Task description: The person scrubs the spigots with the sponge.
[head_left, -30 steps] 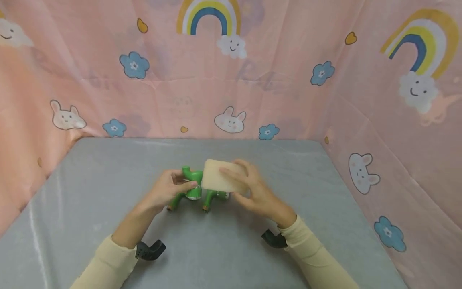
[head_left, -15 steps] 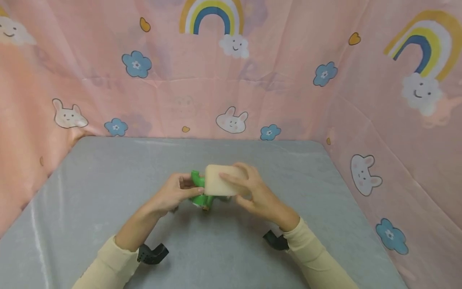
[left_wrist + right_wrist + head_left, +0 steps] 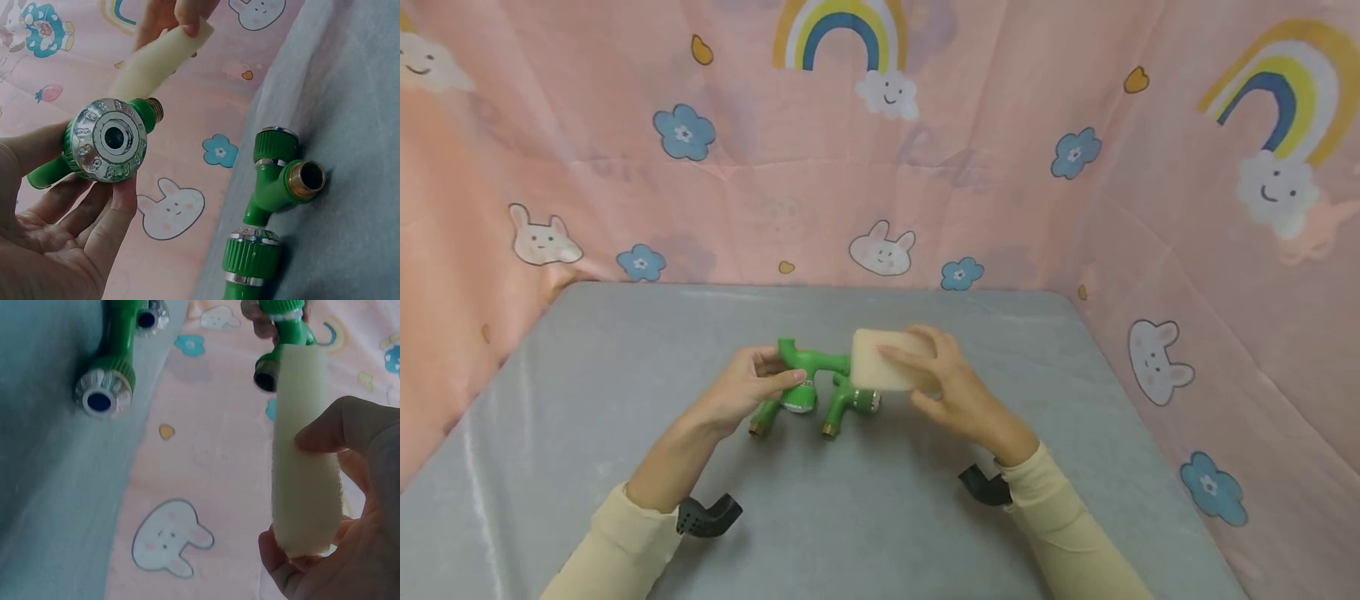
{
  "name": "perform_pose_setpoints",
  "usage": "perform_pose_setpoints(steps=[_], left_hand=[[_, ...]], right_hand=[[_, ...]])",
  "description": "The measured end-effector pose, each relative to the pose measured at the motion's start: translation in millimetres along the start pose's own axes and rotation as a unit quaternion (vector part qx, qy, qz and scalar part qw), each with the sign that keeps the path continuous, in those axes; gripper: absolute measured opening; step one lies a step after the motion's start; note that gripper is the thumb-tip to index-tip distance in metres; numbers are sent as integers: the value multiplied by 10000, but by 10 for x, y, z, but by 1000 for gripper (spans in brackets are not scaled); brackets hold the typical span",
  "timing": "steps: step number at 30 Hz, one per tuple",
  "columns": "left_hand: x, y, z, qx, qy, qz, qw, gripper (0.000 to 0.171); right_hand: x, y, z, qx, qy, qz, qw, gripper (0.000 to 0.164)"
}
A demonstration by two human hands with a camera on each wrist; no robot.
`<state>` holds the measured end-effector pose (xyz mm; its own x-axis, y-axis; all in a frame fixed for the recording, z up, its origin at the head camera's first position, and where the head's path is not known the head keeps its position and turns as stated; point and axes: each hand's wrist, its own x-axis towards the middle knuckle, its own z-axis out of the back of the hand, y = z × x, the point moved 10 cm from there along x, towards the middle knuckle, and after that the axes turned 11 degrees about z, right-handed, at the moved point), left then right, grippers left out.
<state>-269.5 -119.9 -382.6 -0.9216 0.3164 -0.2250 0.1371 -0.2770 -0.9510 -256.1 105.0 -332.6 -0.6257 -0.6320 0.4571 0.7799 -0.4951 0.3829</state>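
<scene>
My left hand (image 3: 733,396) grips a green tap (image 3: 808,363), raised above the table. In the left wrist view this tap's silver ring-shaped face (image 3: 109,140) points at the camera, and a threaded end sticks out beside it. My right hand (image 3: 966,396) holds a cream sponge (image 3: 880,360) between thumb and fingers. The sponge's left edge is at the tap's threaded end; whether they touch I cannot tell. Two more green taps lie on the table below: one tap (image 3: 275,178) with its brass thread showing, another tap (image 3: 250,259) partly cut off by the frame.
The grey table (image 3: 880,517) carries the two loose taps close under my hands. A pink patterned curtain (image 3: 730,200) stands behind and at the sides. Dark curved pieces (image 3: 709,515) stick out at both sleeve cuffs.
The tap was tipped and half hidden by the sponge half a second ago; now it shows more fully, farther left. My right hand has moved right with the sponge.
</scene>
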Motion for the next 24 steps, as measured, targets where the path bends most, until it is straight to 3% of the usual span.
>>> perform_pose_setpoints(steps=[6, 10, 15, 20, 24], left_hand=[[22, 35, 28, -133, -14, 117, 9998, 40], [63, 77, -80, -419, 181, 356, 9983, 39], [77, 88, -192, -724, 373, 522, 9953, 35], [66, 85, -156, -764, 397, 453, 9953, 30], [55, 93, -56, -516, 78, 382, 9979, 36]], right_hand=[[-57, -139, 103, 17, -212, -317, 9993, 68], [-21, 51, 95, 58, -417, 134, 9990, 70], [34, 269, -67, -17, -252, 578, 9980, 67], [28, 173, -80, 76, -158, 365, 9992, 68], [11, -4, -22, 133, 32, -4, 9999, 66]])
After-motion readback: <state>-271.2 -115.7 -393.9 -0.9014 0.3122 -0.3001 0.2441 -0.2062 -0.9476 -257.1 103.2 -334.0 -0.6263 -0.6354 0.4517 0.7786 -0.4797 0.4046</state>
